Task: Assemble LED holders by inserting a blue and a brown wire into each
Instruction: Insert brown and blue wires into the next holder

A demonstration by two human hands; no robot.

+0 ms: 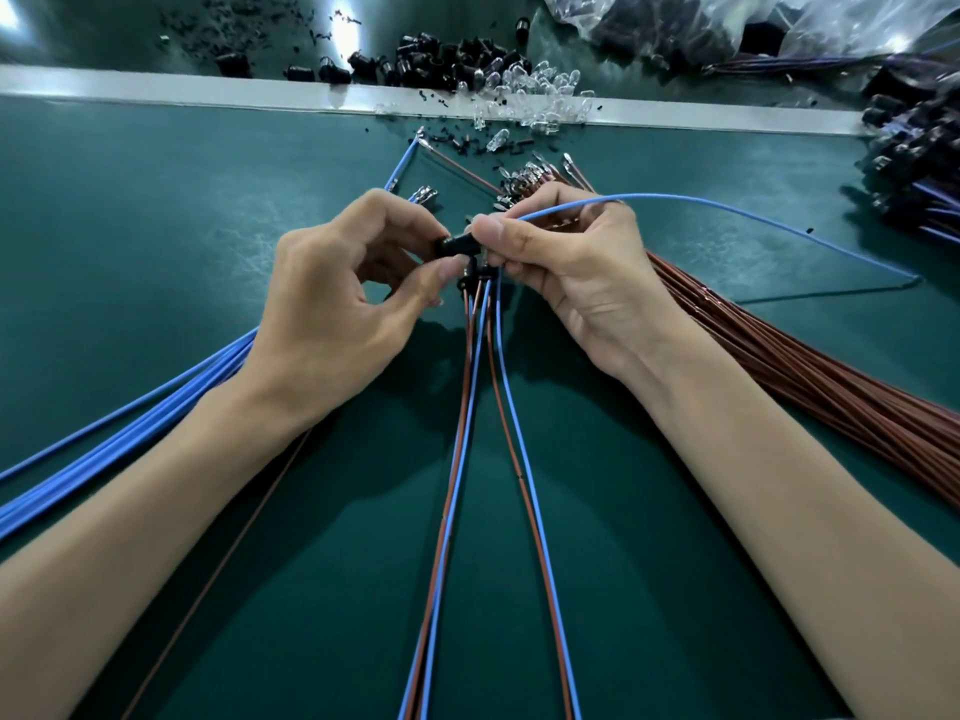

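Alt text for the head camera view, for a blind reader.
The left hand grips an LED holder while the right hand pinches a blue wire at it, above a green mat. Blue bundle left, brown bundle right.

- Place: small-parts assembly workshop, one work station.
- Tabletop point(156, 241): covered in a dark green mat, with a pale strip point(208, 90) running across its far side.
- Blue wires point(104, 439): a thick bundle, lying at the left.
- Brown wires point(831, 376): a thick bundle at the right, with metal tips at the far ends.
- Black holders point(441, 59): a loose heap beyond the strip.
- Clear bulbs point(540, 90): scattered on and near the strip.
- Plastic bag point(727, 23): filled with dark parts, at the far right.
- Wired pieces point(914, 163): piled at the right edge.
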